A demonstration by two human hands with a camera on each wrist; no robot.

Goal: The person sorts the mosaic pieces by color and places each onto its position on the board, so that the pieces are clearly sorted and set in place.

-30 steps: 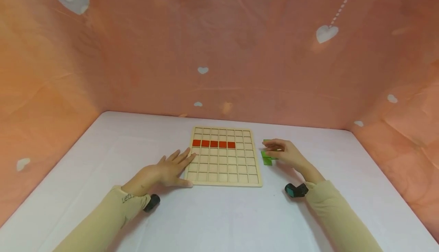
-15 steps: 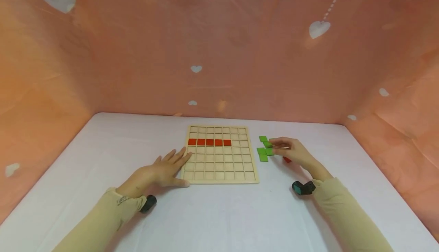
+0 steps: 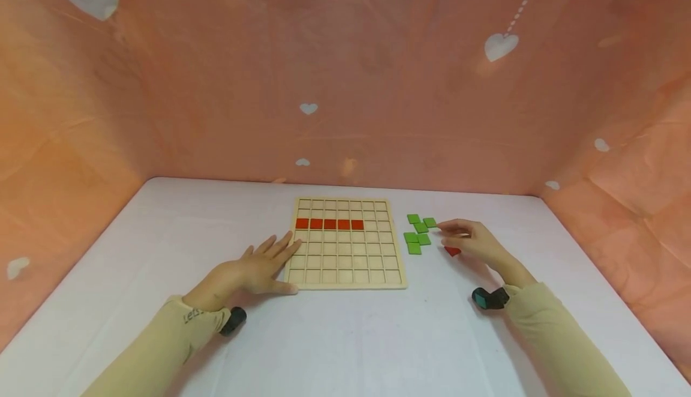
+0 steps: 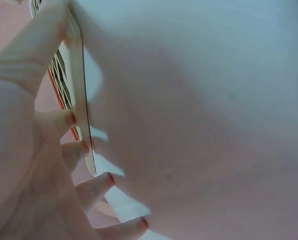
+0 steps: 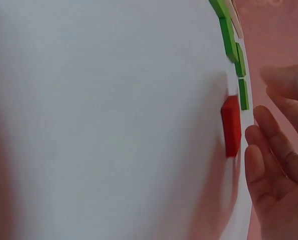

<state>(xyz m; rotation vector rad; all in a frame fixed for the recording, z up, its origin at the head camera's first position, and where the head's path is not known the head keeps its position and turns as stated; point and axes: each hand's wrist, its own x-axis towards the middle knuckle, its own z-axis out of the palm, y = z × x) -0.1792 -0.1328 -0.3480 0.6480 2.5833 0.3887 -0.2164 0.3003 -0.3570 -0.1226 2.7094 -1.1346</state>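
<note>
A square wooden grid board (image 3: 345, 263) lies on the white table, with a row of red tiles (image 3: 330, 224) in its third row from the back. My left hand (image 3: 264, 270) is spread flat at the board's left front corner, fingertips and thumb at its edge; the left wrist view shows the thumb (image 4: 41, 37) against the rim. To the board's right, my right hand (image 3: 477, 244) hovers with loosely bent fingers and nothing between them. A loose red tile (image 5: 231, 126) lies below it, partly hidden in the head view. Several green tiles (image 3: 421, 228) lie just left of its fingertips.
Pink-orange cloth (image 3: 345, 85) with pale hearts walls in the back and sides of the table (image 3: 351, 343). Each wrist carries a small black camera, such as the one (image 3: 490, 298) under my right sleeve.
My right hand has drawn away to the right from over the green tiles, uncovering them and part of the red tile. My left hand stays at the board's edge.
</note>
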